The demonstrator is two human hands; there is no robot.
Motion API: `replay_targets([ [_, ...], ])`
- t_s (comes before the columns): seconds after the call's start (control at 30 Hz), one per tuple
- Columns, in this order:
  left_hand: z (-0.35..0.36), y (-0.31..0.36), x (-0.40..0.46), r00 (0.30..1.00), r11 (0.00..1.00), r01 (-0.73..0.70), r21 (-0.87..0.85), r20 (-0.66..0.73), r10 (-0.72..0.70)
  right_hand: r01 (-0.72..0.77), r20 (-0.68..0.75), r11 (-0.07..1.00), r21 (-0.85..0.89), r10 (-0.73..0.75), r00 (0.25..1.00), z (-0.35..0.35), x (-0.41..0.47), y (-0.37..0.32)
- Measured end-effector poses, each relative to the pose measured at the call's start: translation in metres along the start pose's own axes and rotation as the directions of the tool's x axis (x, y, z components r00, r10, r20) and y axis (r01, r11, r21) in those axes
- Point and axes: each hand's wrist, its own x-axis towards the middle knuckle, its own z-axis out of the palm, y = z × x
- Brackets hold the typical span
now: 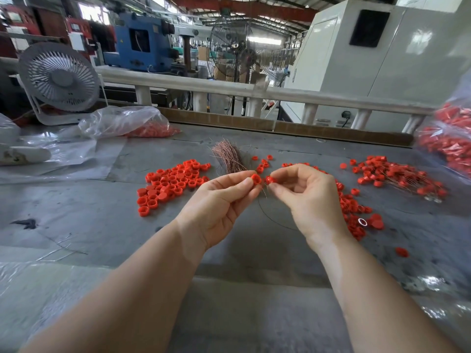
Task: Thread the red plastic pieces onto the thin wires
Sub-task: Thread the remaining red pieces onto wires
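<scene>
My left hand (219, 200) pinches a red plastic cap (255, 179) between thumb and fingertips above the grey table. My right hand (305, 197) pinches a second red cap (270, 179) right beside it, the two caps almost touching. A thin wire (265, 192) hangs down between the hands and loops over the table. Behind the hands lies a bundle of copper wires (229, 156). A heap of loose red caps (170, 184) sits to the left. Caps threaded on wires (397, 177) lie at the right.
More loose caps (356, 212) spread under and right of my right hand, with a metal ring (362, 221) among them. Clear bags of red pieces lie at the back left (142, 126) and far right (448, 138). A white fan (60, 80) stands back left.
</scene>
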Motion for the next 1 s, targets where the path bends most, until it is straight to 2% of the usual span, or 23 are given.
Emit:
replay_targets([
  [0.23,0.0010,-0.0014,-0.0005,1.000,1.000,-0.023,0.002,0.002,0.023,0.047,0.009,0.997,0.063,-0.048,0.999,0.0024,-0.0005,-0.0006],
  [0.63,0.0020,-0.0012,-0.0017,0.999,0.998,-0.046,0.031,0.009,0.045,0.134,-0.009,0.981,-0.143,-0.137,0.991,0.0034,-0.0039,-0.0022],
  [1.0,0.0035,-0.0029,-0.0011,0.992,0.992,-0.108,0.059,0.068,0.104,0.317,0.004,0.931,-0.181,-0.322,0.947,0.0049,-0.0069,-0.0039],
])
